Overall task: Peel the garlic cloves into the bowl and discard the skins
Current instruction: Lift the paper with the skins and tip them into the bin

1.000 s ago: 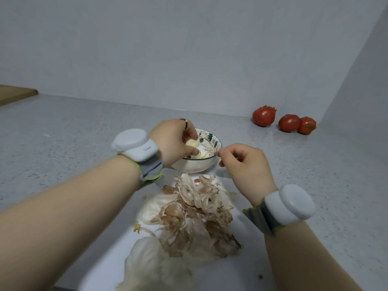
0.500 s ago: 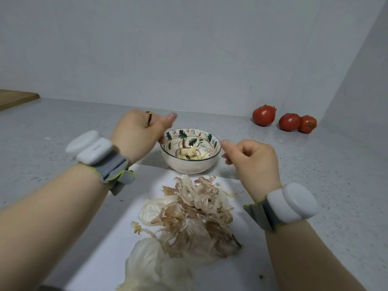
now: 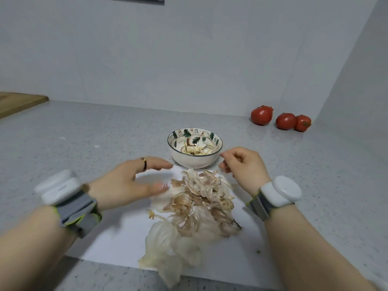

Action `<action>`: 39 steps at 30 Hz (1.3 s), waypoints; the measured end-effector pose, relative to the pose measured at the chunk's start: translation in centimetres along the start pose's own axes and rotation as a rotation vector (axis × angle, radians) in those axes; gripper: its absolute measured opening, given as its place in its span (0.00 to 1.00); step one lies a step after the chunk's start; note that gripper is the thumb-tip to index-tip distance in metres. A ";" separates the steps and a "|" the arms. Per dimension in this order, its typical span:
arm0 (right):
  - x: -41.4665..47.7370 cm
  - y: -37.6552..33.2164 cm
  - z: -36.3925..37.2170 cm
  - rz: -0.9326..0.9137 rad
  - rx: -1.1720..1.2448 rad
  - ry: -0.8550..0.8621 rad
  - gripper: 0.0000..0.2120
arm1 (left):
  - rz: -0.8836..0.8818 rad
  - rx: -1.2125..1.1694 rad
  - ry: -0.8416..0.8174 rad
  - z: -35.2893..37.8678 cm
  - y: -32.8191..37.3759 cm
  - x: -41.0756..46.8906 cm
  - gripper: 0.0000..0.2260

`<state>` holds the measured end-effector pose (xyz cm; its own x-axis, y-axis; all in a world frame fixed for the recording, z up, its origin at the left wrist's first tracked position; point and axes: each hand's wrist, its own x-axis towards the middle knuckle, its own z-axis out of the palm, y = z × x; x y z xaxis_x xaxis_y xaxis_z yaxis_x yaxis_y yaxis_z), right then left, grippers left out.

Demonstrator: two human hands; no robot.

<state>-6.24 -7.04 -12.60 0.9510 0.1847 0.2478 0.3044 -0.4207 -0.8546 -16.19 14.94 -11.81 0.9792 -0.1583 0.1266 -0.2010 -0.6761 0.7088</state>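
- Dry, papery skins point(image 3: 199, 202) lie heaped on a flat white sheet point(image 3: 117, 238).
- The left hand point(image 3: 128, 185) has left the bowl's rim and now hovers over the sheet, fingers spread, empty.
- The right hand point(image 3: 243, 164) stays beside the bowl, fingers curled; whether it holds something, I cannot tell.
- The round glazed bowl point(image 3: 194, 159) holds the peeled cloves point(image 3: 195, 151).

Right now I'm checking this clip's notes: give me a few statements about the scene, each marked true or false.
1. The bowl stands beyond the pile of garlic skins. True.
2. The left hand grips a garlic clove. False: its fingers are spread and hold nothing.
3. Three tomatoes lie beyond the bowl, to the right. True.
4. The skins lie on bare counter. False: they lie on a white sheet.
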 end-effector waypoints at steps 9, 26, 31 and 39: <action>-5.5 1.3 -4.8 0.024 -0.507 -0.344 0.27 | 0.141 0.427 -0.223 5.2 1.1 -2.8 0.46; -8.9 2.0 -5.0 -0.055 -0.674 -0.402 0.29 | -0.091 0.575 -0.056 4.5 -0.3 -1.5 0.53; -8.6 2.1 -3.4 -0.053 -0.357 -0.187 0.08 | -0.159 0.438 -0.065 3.5 0.1 -1.7 0.60; -8.5 0.9 -5.4 0.222 0.147 0.106 0.11 | -0.343 0.222 0.213 0.0 -0.4 -3.3 0.30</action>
<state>-13.75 -13.78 -12.96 0.9962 0.0057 0.0869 0.0845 -0.3062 -0.9482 -19.31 15.73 -12.50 0.9691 0.2373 0.0665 0.1578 -0.8048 0.5721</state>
